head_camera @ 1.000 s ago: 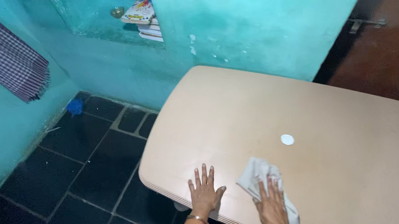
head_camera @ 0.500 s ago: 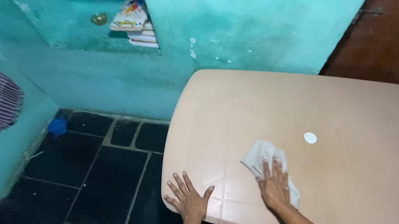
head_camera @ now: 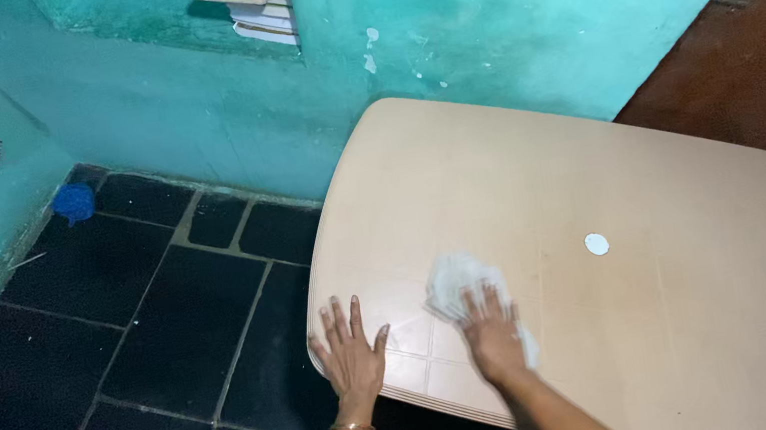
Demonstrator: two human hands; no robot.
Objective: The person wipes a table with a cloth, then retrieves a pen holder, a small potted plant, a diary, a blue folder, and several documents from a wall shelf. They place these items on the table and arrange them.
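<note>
Flat hands on a beige surface [head_camera: 682,322]
Right hand [head_camera: 491,330] presses a white cloth [head_camera: 454,280], fingers spread; left hand [head_camera: 351,349] lies open, empty, at the surface's corner. A white round cap [head_camera: 597,244] sits beyond, right.

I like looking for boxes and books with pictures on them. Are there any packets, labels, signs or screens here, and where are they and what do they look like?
Stack of books or flat boxes: in the wall niche at the top, above the floor; the top one is flat and rectangular with a bright cover in white, red and yellow, the lower ones pale.
No signs, screens or labels show elsewhere, none on the table.
</note>
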